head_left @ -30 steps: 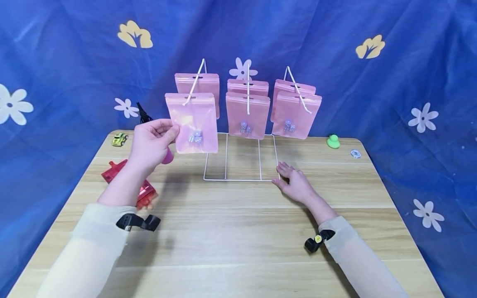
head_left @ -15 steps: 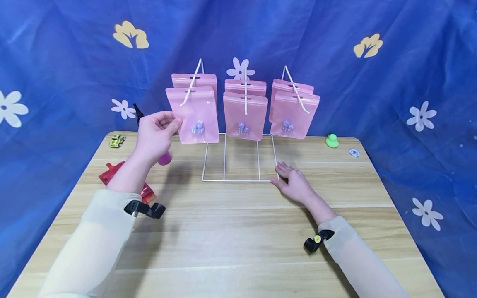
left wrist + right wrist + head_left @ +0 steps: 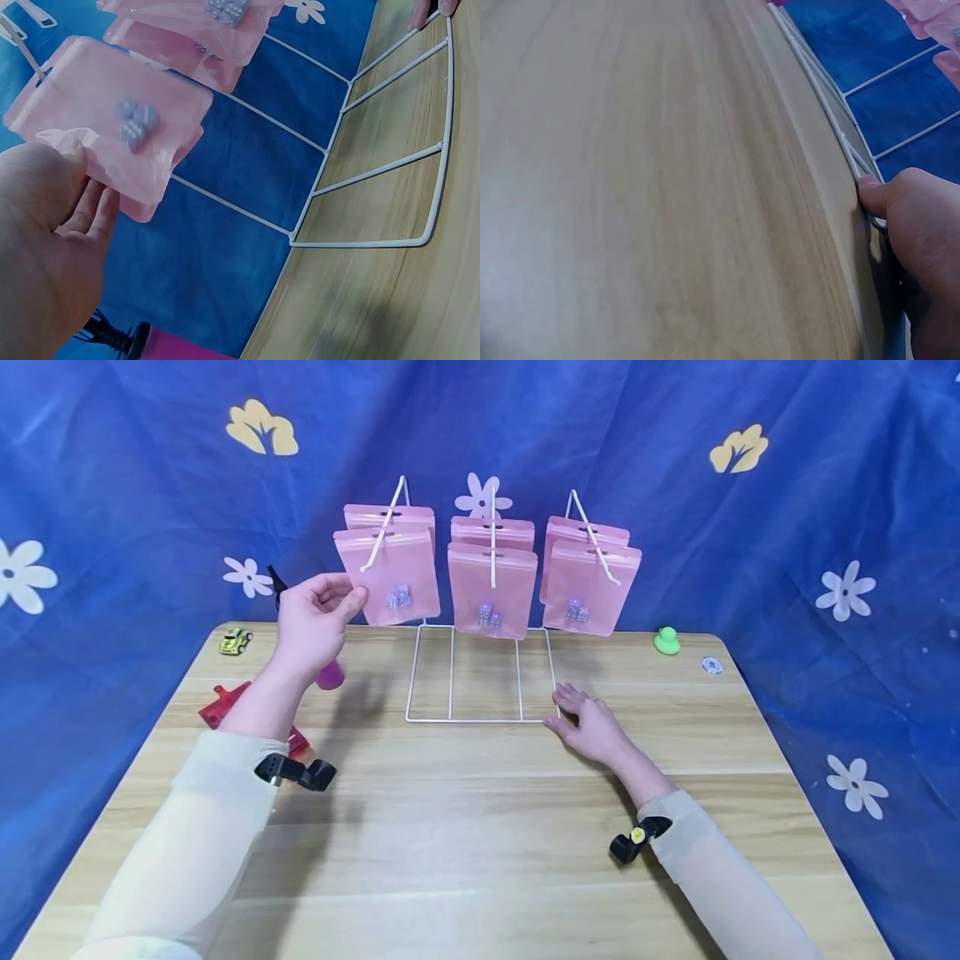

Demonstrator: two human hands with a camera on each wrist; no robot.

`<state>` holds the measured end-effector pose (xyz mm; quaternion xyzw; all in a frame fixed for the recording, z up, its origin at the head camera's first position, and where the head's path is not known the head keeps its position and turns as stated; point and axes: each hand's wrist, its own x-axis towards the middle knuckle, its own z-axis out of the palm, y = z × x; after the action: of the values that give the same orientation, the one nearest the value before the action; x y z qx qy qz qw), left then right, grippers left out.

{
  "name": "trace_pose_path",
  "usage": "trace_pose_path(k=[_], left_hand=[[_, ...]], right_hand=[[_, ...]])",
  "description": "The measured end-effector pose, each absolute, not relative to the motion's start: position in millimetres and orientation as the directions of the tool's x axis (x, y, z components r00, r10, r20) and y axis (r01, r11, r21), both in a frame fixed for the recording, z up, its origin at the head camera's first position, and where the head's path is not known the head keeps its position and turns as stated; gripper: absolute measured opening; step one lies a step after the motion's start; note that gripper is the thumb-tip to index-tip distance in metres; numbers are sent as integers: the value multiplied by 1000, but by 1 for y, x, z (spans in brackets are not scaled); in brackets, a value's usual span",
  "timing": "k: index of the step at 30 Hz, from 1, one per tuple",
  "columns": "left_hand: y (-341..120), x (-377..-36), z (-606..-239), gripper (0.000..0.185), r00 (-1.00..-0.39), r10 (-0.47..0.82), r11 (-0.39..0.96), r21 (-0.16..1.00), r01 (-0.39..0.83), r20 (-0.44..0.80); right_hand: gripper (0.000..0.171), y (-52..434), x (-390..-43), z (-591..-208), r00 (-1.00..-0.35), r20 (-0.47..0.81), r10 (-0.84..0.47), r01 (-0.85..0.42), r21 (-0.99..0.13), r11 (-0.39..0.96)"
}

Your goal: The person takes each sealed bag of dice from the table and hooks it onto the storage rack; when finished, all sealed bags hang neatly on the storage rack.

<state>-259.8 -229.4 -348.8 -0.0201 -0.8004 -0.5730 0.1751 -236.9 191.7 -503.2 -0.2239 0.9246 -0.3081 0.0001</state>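
Left hand [image 3: 315, 618] pinches front-left pink pouch [image 3: 390, 578] by lower corner on left peg; judgement: slide hang-hole straight along peg. Right hand [image 3: 592, 727], fingers flat, presses wire rack base [image 3: 480, 720]; keep pressing.

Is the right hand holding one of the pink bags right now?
No: the right hand lies on the table at the white wire rack base corner, well below the pink bags.

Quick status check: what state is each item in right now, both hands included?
Front-left pink pouch: on its hook, tilted, pinched by left hand.
Other pink pouches: hanging, untouched.
White wire rack: upright, base pressed by right hand.
Dice: inside the pouch.
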Motion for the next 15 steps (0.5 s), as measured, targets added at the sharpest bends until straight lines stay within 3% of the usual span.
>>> trace_pose_path(k=[10, 15], left_hand=[[-230, -238, -335, 45, -908, -189, 260, 911, 320, 373], [-230, -217, -329, 55, -869, -196, 276, 876, 395, 453]], right_hand=[[63, 204, -242, -492, -921, 141, -364, -365, -643, 674], [53, 214, -237, -473, -949, 217, -227, -310, -765, 564]])
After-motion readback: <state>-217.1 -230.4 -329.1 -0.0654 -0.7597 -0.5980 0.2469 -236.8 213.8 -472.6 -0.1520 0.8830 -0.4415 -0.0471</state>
